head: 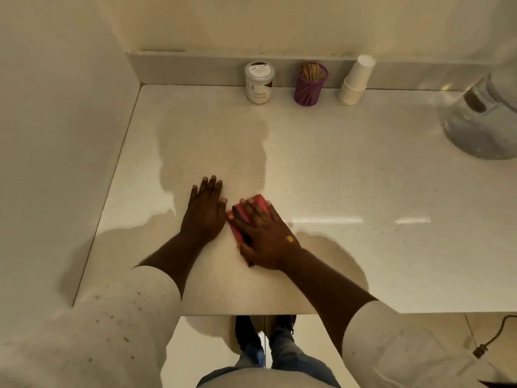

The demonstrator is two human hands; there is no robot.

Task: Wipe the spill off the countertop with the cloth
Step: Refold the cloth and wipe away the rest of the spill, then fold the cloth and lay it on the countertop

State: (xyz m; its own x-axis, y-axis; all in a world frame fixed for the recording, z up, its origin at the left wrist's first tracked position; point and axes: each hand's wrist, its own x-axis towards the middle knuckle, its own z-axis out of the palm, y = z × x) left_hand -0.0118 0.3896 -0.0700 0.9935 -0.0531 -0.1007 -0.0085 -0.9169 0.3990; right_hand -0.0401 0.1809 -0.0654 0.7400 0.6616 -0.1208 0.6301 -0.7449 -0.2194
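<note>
Pressing flat on the red cloth [249, 219], the right hand [263, 239] spreads its fingers over it near the front of the countertop [349, 177]. Just beside it, the left hand [205, 211] lies palm-down on the bare surface, fingers close together, thumb out.

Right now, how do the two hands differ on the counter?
The right hand presses flat on the red cloth; the left hand lies bare on the countertop with nothing under it. The left hand points straight toward the back wall; the right hand angles toward the left hand. The right hand carries a small yellow mark; the left hand shows none. Both lie palm down with fingers spread.
</note>
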